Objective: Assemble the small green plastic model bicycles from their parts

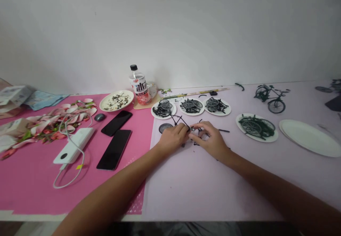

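bike frame (179,120): thin and black, raised at the left hand, its lower end hidden by the fingers.
left hand (173,137): fingers bent, pinching the bike frame.
right hand (211,139): at the right of the bike frame, thumb and forefinger curled close to the left fingertips; cannot tell whether they grip anything.
wheel (165,127): just left of the bike frame; cannot tell if joined to it.
three plates (211,112): in a row behind the bike frame, bearing black bike parts.
fourth plate (276,135): right of the bike frame, heaped with more parts.
small bike (270,95): standing upright, far right of the bike frame and behind it.
bottle (140,87): behind the bike frame, to its left.
two phones (114,149): left of the bike frame, on pink.
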A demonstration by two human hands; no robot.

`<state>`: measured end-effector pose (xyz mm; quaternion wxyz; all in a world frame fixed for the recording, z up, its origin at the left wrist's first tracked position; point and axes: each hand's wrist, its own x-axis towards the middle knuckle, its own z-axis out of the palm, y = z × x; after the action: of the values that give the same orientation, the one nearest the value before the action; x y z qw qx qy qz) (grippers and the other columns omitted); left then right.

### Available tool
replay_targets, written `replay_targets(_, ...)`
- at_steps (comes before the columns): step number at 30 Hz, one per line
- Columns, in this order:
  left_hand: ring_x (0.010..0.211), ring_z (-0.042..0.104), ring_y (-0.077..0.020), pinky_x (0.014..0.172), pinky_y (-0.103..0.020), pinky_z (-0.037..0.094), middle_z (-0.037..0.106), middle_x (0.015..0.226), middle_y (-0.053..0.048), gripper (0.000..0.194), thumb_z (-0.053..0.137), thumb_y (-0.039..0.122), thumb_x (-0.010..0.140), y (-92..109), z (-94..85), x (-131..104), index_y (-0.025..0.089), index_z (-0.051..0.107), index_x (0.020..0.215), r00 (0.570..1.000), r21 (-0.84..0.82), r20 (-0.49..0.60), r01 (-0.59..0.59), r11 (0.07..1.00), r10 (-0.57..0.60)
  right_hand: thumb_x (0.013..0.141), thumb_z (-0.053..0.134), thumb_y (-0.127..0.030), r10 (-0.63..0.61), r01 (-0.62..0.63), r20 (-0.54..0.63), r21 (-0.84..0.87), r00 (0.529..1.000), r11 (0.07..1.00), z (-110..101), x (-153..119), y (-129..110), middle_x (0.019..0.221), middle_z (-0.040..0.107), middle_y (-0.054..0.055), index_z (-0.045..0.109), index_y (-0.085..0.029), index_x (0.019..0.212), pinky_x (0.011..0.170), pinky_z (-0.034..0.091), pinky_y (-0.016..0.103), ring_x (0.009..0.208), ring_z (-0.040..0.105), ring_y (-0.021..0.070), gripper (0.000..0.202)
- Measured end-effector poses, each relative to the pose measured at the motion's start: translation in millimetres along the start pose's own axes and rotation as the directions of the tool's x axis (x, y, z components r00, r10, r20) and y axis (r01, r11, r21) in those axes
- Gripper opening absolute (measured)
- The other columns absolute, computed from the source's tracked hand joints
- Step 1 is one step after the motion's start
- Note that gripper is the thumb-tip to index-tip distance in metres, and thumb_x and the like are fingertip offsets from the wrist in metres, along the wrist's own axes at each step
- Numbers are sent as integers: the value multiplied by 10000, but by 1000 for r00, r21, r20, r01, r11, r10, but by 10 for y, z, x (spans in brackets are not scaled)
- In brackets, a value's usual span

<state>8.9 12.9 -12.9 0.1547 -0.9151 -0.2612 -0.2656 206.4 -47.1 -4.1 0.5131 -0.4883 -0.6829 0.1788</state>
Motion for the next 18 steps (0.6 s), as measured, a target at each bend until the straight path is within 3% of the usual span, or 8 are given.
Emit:
replay_targets(6,632,625,-133,536,-250,410,697,884,-48,210,455,268,1081,24,-42,15,158,608,989,995,-81,-88,29,996,-36,950,704,-300,-134,133,4,-83,991,988,-20,-13,5,1011,741,88,705,-232,1053,913,577,467,1007,663,270,123)
replay_targets(18,661,646,-131,573,-255,521,684,832,-43,108,500,195,1043,39,-123,28,157,594,1005,996,-211,-80,31,977,-49,973,608,-168,-144,146,33,-54,989,988,-18,-5,-119,991,743,88,705,-240,1097,872,612,429,966,698,261,173)
